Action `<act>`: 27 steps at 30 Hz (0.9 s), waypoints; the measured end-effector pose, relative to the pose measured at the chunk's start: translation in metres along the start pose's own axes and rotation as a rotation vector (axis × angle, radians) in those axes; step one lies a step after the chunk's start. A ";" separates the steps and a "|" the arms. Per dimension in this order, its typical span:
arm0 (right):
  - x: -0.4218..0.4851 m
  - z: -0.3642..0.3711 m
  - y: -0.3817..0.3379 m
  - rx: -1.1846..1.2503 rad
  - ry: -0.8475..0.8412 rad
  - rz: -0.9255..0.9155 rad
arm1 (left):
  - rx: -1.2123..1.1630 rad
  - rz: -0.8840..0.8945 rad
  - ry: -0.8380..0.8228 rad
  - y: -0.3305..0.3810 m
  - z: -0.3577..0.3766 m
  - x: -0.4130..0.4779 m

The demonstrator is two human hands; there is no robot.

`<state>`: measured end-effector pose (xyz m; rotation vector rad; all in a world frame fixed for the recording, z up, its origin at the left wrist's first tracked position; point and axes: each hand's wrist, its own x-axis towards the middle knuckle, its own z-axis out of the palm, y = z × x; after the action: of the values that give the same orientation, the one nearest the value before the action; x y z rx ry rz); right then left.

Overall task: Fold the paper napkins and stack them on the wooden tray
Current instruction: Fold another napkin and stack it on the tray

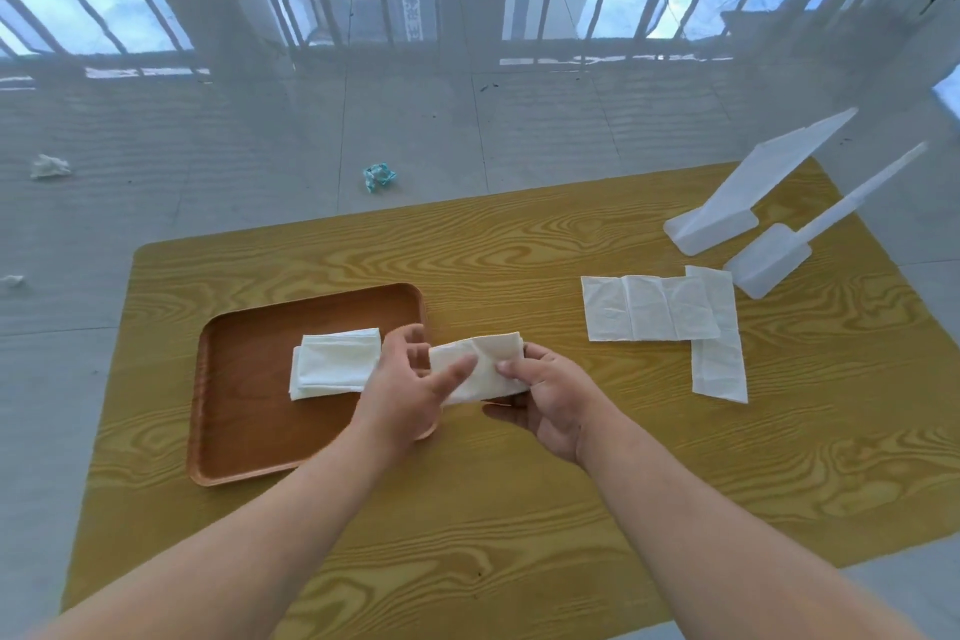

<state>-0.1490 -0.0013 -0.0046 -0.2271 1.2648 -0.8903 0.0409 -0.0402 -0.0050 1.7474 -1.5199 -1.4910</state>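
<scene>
A folded napkin (475,369) is pinched between the left hand (410,390) and right hand (550,400), just beside the wooden tray (244,431) near the worktop's left edge. Being light, limp and easily torn, it is best held at its ends.

left hand (410,392): held at frame centre, fingers curled, forefinger extended rightward | right hand (545,398): held just right of centre, thumb and fingers pinched closed | forearms: extended bare from lower corners, converged toward centre
</scene>
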 end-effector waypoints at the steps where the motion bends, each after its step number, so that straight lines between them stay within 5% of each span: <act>1: 0.004 0.011 0.000 0.008 -0.023 -0.002 | -0.223 -0.144 -0.065 0.002 -0.011 0.004; 4: 0.017 0.042 0.004 -0.073 -0.032 -0.004 | -0.375 -0.261 -0.172 -0.006 -0.045 0.013; 7: 0.033 0.073 0.011 -0.414 0.066 -0.039 | -0.279 -0.220 -0.069 -0.028 -0.078 0.021; 15: 0.071 0.140 0.018 -1.115 0.099 -0.187 | 0.252 -0.066 0.156 -0.067 -0.143 0.040; 20: 0.069 0.131 0.021 -1.401 0.320 -0.334 | 0.596 0.051 0.246 -0.070 -0.136 0.040; 24: 0.059 0.073 0.016 -1.505 0.472 -0.545 | 0.933 0.343 0.072 -0.058 -0.107 0.029; 27: 0.052 0.008 0.002 -1.556 0.606 -0.486 | 1.030 0.478 -0.110 -0.050 -0.073 0.024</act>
<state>-0.1390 -0.0378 -0.0407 -1.6259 2.3239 -0.1377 0.1248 -0.0686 -0.0299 1.5174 -2.8084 -0.5584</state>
